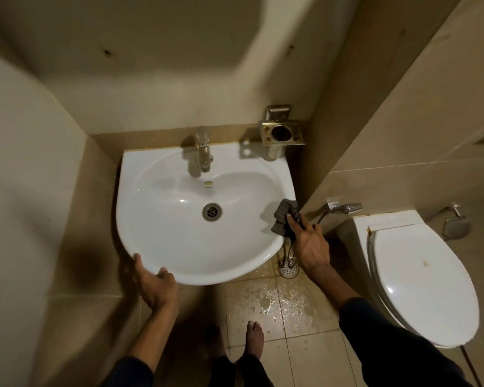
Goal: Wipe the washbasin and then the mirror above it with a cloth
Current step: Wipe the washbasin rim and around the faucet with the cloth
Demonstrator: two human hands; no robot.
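We look down on a white basin (179, 219) fixed to a tiled wall, filling the middle of the view. Its bowl is bare and glossy, with a metal drain (212, 211) at the centre and a tap (203, 149) at the back. We judge the task to be in its first part: the cloth (287, 217) sits at the basin's right rim, touching it, and the mirror is not clearly in view. A pale panel high on the wall above may be its lower edge, though we cannot tell in this dim light. So the mirror wipe is still to come, and we cannot say how much of the bowl has been covered.

Our right hand (309, 244) reaches in from the lower right, arm extended, fingers closed around the dark grey bunched cloth and pressing it onto the rim. Our left hand (154, 283) is at the basin's front left edge, fingers curled up over the lip, gripping it as if to brace.

Outward from there: a metal holder (281, 132) on the wall behind the basin's right corner, a toilet (419, 275) with its lid down at far right, a wet patch on the tiled floor (263, 303), and a bare foot (254, 339) below.
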